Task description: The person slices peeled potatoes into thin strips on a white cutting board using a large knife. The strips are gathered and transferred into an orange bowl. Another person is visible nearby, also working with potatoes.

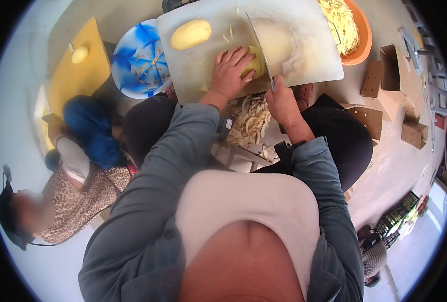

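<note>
On the white cutting board, my left hand rests over a peeled yellow potato, fingers curved around it and holding it down. The knife is in my right hand, which is closed around its handle. Its long blade points away from me, upright along the potato's right side; whether it touches the potato I cannot tell. Another peeled potato, whole, lies at the board's far left. A few thin pale strips are scattered between the two potatoes. Wet, whitish residue covers the board right of the blade.
A blue-and-white basin with scraps stands left of the board. An orange bowl of potato strips is at the far right. Peelings lie below the board. Cardboard boxes stand rightward. At left a person sits beside a yellow board.
</note>
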Demonstrator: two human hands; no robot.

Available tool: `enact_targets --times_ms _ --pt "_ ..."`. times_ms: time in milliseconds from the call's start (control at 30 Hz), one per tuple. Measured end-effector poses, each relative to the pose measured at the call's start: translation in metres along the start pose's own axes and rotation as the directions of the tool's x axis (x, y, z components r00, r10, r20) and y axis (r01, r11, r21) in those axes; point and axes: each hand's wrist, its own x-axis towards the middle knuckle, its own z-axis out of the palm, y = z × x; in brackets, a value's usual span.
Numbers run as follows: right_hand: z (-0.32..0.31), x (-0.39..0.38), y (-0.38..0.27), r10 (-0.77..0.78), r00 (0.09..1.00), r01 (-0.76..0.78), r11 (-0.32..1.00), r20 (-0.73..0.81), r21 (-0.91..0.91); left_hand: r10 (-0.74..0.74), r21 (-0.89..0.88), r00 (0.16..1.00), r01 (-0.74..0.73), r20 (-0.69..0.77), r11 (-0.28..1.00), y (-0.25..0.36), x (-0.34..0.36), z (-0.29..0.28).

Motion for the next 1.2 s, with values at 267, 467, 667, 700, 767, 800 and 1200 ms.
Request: enact_targets --times_ms 267,467,667,700,767,800,1200 --pt "-0.014 0.008 0.004 -0.042 0.999 0.037 0.989 -0.033 -0.143 -0.01 -0.04 0.998 0.007 -0.066 0.999 -0.001 -0.001 -0.001" --pt "-0.01 0.015 0.001 -0.123 0.987 0.098 0.971 -0.106 -0.216 0.04 -0.087 0.993 -0.05 -0.108 0.995 0.008 0.006 -0.005" --pt "-0.004 0.021 -0.012 -0.141 0.985 0.114 0.963 -0.096 -0.244 0.041 -0.083 0.997 -0.046 -0.059 0.996 0.005 0.0 0.008" --pt "-0.005 0.021 -0.013 -0.125 0.99 0.103 0.956 -0.064 -0.277 0.038 -0.081 0.997 -0.043 -0.061 0.996 0.005 0.0 0.008" --pt "-0.007 0.021 -0.014 -0.09 0.996 0.084 0.936 -0.003 -0.341 0.035 -0.08 0.997 -0.04 -0.064 0.996 0.005 0.0 0.009" --pt "-0.009 0.021 -0.016 -0.096 0.995 0.089 0.938 -0.006 -0.335 0.034 -0.081 0.997 -0.039 -0.065 0.996 0.004 0.001 0.009" --pt "-0.031 0.024 -0.056 -0.138 0.989 0.111 0.926 -0.05 -0.36 0.02 -0.085 0.997 -0.026 -0.075 0.996 0.003 0.003 0.013"
